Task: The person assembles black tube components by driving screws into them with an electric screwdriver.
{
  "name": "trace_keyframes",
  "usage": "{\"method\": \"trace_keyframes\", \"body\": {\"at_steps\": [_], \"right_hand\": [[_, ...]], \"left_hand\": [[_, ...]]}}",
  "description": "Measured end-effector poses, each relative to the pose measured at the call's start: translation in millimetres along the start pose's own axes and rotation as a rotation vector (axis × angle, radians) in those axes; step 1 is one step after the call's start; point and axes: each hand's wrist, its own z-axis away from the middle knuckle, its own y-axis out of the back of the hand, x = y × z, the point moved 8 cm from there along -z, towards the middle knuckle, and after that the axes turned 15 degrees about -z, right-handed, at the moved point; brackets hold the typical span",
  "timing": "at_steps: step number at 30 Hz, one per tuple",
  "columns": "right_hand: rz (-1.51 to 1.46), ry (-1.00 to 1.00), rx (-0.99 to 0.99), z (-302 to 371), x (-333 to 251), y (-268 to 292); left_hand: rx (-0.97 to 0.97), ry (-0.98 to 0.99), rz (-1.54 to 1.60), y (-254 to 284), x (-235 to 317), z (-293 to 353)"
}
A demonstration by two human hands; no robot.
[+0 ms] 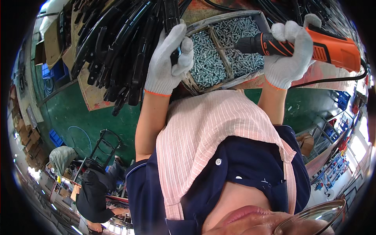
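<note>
My left hand, in a white knitted glove, is closed around a long black molded part at the near side of the pile. My right hand, gloved the same way, grips an orange and black electric screwdriver. Its thin bit points left over a shallow open box between my hands. A cardboard divider splits the box, and small silver screws fill both sides. The bit's tip is near the divider; whether it touches any screw I cannot tell.
Several similar black parts are heaped at the left of the worktable. A black cord trails from the screwdriver. More black pieces lie at the far right. Another person bends over at the lower left, beyond the green floor.
</note>
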Motion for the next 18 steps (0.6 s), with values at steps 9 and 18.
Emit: {"method": "trace_keyframes", "body": {"at_steps": [9, 18], "right_hand": [[-0.146, -0.008, -0.020, -2, 18, 14], [-0.255, -0.114, -0.021, -14, 14, -3]], "left_hand": [[0.086, -0.013, -0.309, -3, 3, 1], [0.218, -0.026, -0.294, -1, -2, 0]]}}
